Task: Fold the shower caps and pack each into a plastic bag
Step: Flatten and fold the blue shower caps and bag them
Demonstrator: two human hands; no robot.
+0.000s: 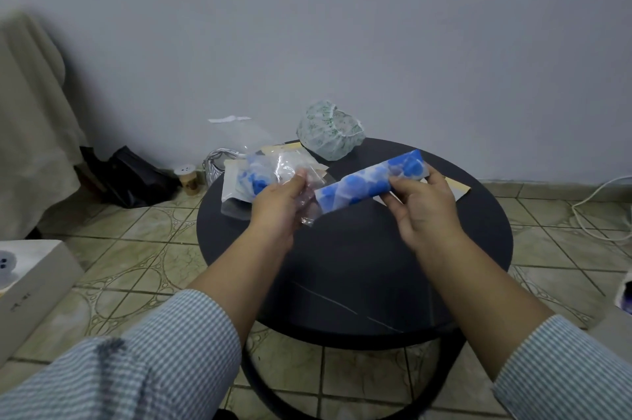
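Above the round black table, my right hand pinches the right end of a blue-and-white shower cap folded into a long strip. My left hand grips a clear plastic bag at the strip's left end; the strip's tip sits at the bag's mouth. Behind my left hand, a pile of clear bags lies on the table's left edge, one holding a blue-patterned cap. A crumpled green-and-white shower cap sits at the table's far edge.
Flat cardboard pieces lie on the table behind the strip. On the tiled floor to the left are a black bag, a small jar and a white box. A white cable runs along the right.
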